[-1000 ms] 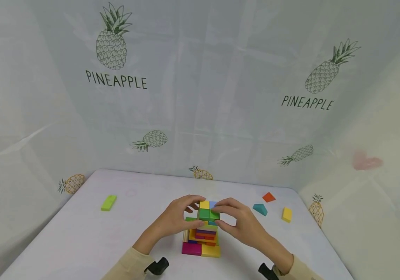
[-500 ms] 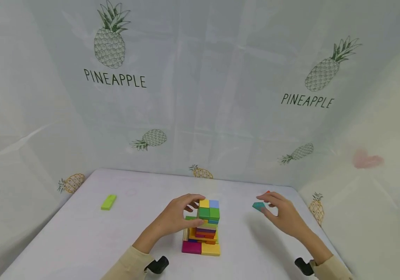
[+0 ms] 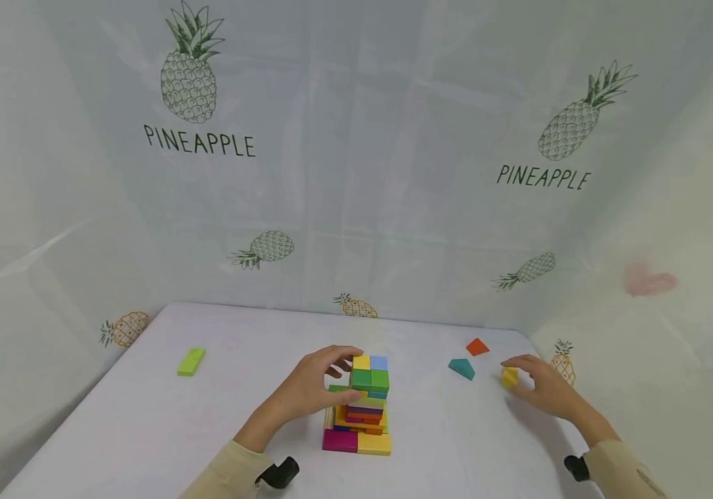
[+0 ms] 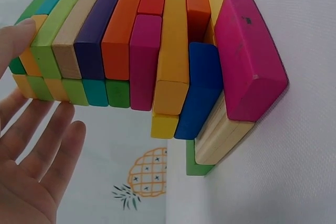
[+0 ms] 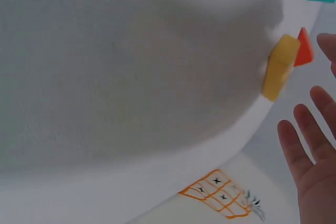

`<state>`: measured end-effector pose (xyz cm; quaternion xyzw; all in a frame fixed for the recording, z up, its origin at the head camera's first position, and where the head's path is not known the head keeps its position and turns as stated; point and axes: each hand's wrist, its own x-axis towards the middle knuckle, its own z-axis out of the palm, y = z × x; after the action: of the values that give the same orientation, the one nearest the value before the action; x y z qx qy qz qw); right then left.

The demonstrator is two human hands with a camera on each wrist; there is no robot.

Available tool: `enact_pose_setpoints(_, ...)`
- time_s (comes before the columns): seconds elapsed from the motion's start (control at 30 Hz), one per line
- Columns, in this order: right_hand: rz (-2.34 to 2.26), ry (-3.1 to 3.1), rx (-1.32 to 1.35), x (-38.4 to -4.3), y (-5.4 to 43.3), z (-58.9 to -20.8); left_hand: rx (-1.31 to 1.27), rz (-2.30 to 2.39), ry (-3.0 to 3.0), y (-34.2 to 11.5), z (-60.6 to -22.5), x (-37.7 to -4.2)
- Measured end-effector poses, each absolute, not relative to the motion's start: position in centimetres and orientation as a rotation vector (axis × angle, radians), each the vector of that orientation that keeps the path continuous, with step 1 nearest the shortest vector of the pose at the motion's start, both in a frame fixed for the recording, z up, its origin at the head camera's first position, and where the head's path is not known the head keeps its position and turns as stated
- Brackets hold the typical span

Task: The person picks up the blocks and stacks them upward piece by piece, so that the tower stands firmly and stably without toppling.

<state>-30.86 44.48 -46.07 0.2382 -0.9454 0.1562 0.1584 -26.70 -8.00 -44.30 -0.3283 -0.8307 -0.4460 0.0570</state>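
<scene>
Midway along the table stands a tall tower of coloured wooden blocks (image 3: 368, 409), wider at its magenta and yellow base. My left hand (image 3: 309, 388) holds its upper part between thumb and fingers. In the left wrist view the thumb (image 4: 23, 35) lies on a small yellow block near the top, and fingertips touch the tower's side. On the right, my right hand (image 3: 543, 388) reaches over a loose yellow block (image 3: 509, 377), thumb and fingers parted around it. The right wrist view shows that yellow block (image 5: 278, 72) on the table beside the spread fingers.
A teal four-sided piece (image 3: 461, 369) and an orange-red one (image 3: 477, 346) lie on the table left of the right hand. Far left lies a lime green block (image 3: 190, 362). Behind the table (image 3: 256, 416) hangs a curtain (image 3: 356, 173) printed with pineapples.
My right hand has left the top of the tower, passed over the teal piece and moved right to the yellow block. The left hand stays at the tower.
</scene>
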Motion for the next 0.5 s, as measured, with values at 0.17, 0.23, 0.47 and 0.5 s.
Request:
enact_pose_setpoints(0.17,0.483,-2.810,0.601,-31.3,44.7,-46.6,-0.986,-1.345,-2.524,-8.0,-44.3,-26.6)
enact_pose_setpoints(0.23,0.497,-2.863,0.564,-31.4,44.6,-46.8,-0.993,-1.337,-2.521,-8.0,-44.3,-26.6)
enact_pose_setpoints(0.47,0.495,-2.928,0.553,-32.0,44.1,-47.2,-0.996,-1.339,-2.529,-8.1,-44.1,-26.6)
enact_pose_setpoints(0.5,0.495,-2.930,0.559,-32.1,44.1,-47.3,-0.993,-1.336,-2.533,-8.2,-44.1,-26.6)
